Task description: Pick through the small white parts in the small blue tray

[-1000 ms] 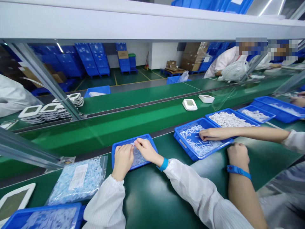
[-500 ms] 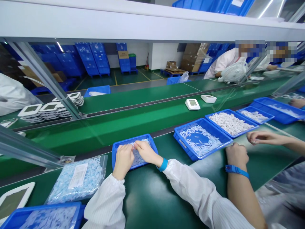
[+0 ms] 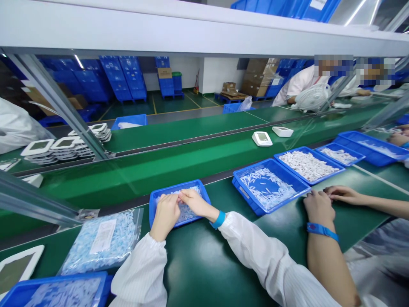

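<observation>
My left hand (image 3: 166, 214) and my right hand (image 3: 195, 202) meet over a small blue tray (image 3: 154, 198) of little white parts on the green bench. Both have fingers curled and pinched together at the tray's middle, on something too small to name. My right wrist wears a blue band (image 3: 219, 220). My sleeves are white.
A co-worker's hands (image 3: 319, 205) rest on the bench at right, beside a blue tray of white parts (image 3: 268, 187). More trays (image 3: 307, 165) lie further right. A bag of parts (image 3: 101, 239) is left of me. White devices (image 3: 262, 138) ride the green conveyor beyond.
The co-worker's far hand left the tray of white parts and came back to meet the other hand on the bench. The white devices on the conveyor drifted right. My hands stayed put.
</observation>
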A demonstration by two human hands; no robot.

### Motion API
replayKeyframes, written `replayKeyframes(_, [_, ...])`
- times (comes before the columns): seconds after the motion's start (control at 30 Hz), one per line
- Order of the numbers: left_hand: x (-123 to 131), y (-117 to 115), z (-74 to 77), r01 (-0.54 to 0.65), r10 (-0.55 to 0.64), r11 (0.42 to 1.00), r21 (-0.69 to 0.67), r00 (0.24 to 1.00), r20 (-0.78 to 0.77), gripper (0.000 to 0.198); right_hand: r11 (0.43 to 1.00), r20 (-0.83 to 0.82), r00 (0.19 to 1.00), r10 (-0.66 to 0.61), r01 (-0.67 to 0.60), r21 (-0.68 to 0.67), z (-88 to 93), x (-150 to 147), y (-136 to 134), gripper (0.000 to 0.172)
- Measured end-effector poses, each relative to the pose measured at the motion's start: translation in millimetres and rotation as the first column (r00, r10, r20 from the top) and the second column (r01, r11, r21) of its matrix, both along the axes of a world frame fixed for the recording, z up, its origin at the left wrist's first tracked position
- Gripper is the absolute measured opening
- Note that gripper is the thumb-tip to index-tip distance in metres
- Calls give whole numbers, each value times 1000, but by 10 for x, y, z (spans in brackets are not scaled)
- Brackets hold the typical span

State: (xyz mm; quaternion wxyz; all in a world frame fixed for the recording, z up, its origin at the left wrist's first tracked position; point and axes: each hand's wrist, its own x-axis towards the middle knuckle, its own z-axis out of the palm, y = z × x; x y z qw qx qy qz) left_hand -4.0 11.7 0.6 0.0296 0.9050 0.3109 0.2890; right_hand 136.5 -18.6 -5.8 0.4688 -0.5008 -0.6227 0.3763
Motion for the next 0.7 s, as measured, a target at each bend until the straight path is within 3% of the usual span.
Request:
replayKeyframes(0.17, [-16,-11,30,-46,45,999,23,997,58,24,998,-294,955,-41,29,-47,-4,-52,8,52])
replayKeyframes(0.7, [-59,-40,85,-70,71,998,-6,997,34,31,988,-211,968,-139,149,31,63,-41,-62,42])
